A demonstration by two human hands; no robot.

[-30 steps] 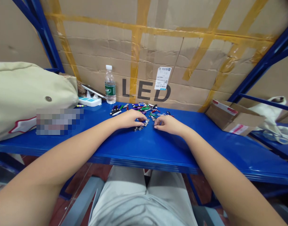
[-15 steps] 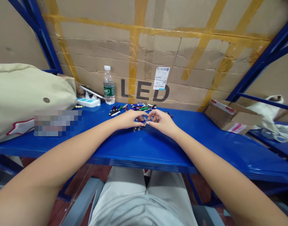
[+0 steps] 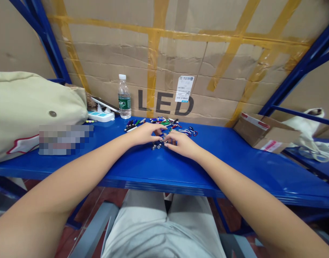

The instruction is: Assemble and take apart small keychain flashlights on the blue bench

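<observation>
Both of my hands are over a small heap of shiny metal pieces point(image 3: 156, 146) near the middle of the blue table. My left hand point(image 3: 148, 133) arches over the far left of the heap, thumb and fingers apart. From the right, my right hand point(image 3: 182, 143) reaches in with bent fingers at the heap, its thumb apart from them. I see nothing held in either hand, though the fingertips partly hide the pieces. Behind the hands lie coloured pen-like sticks point(image 3: 164, 122), with more dark and silver sticks point(image 3: 132, 125) to the left. Coloured carabiner clips point(image 3: 190, 132) lie to the right.
A water bottle point(image 3: 124, 97) and a white power strip point(image 3: 101, 115) stand at the back left. A pale bag point(image 3: 32, 111) fills the left end. An open cardboard box point(image 3: 263, 132) sits at the right. A large taped cardboard sheet point(image 3: 220, 107) backs the blue table point(image 3: 164, 168).
My right hand has moved left and a little down, uncovering the carabiner clips. My left hand has shifted slightly left, and its thumb and fingers no longer frame the same gap with the right.
</observation>
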